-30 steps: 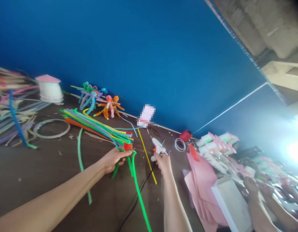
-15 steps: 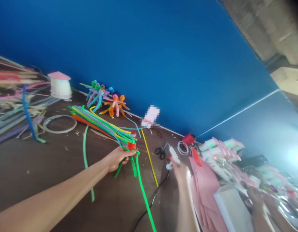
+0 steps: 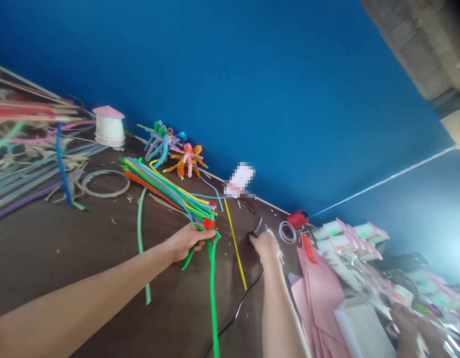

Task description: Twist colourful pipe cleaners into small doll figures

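Over the brown table (image 3: 99,263), mid-frame in the head view: green fuzzy-wire piece (image 3: 214,278) in the left hand (image 3: 189,240), pinched between thumb and fingers. It lies at the fingertips of that hand, to the left of the right hand (image 3: 266,245) and well apart from it.

Appearance of piece: bright green, fuzzy, bent at the top near the thumb; one long strand hangs down to the lower frame edge, shorter green ends show below the fingers. A red-orange tuft (image 3: 209,223) sits just above the thumb. How tuft and strand join: cannot tell.

Right hand: lowered, fingertips at the black handles of the scissors (image 3: 258,227); blades point away, slightly apart. Firm grasp or mere touch: cannot tell. White glue gun (image 3: 280,254) beside and partly behind this hand, mostly hidden; black cord (image 3: 241,303) runs down from there.

Nearby: multicoloured bundle of fuzzy wires (image 3: 166,188) beyond the left hand, its near end close to the tuft; yellow stick (image 3: 235,242) between the hands
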A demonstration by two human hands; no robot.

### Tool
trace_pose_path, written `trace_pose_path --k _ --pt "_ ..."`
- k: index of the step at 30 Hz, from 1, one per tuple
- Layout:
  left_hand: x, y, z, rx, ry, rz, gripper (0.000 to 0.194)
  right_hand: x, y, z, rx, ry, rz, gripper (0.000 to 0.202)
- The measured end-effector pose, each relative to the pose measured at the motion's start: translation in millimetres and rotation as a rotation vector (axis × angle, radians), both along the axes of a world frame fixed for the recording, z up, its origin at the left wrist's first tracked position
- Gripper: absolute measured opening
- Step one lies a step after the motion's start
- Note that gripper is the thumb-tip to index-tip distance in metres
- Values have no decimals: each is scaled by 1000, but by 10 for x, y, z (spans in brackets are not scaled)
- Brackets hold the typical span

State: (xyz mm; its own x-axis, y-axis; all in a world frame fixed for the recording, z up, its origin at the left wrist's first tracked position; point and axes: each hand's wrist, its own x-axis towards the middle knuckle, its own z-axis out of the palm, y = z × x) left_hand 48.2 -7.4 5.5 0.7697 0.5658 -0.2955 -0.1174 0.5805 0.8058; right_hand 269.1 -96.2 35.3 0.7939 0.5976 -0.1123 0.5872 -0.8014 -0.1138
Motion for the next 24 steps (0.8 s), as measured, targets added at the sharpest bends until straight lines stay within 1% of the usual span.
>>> trace_pose_path --k 2,4,7,10,11,12,13,15,20,24 --pt "-2 1 -1 -6 -5 7 25 0 -20 28 33 48 -18 19" --pt "-6 8 -4 -23 -12 2 25 -36 -65 53 80 146 -11 12" --pt "-17 27 -10 -65 -37 -12 23 -147 -208 85 185 343 41 18" --pt "-24 49 -14 -102 -61 -13 19 -283 -439 100 318 546 116 30" --pt "-25 54 -13 -107 -66 -11 18 -325 -522 98 445 758 147 34" --pt "-25 56 -11 -105 -70 -9 18 -365 -601 94 512 956 171 39" --pt "-24 57 -10 -100 -73 -6 19 -401 -672 86 533 1097 190 42" --pt "-20 56 -12 -92 -84 0 21 -465 -779 62 545 1280 201 45" --pt "-14 76 -55 -152 -152 23 21 -568 -867 -28 563 1528 148 40" --pt "-13 103 -73 -213 -152 21 19 -617 -883 -101 624 1569 125 39"
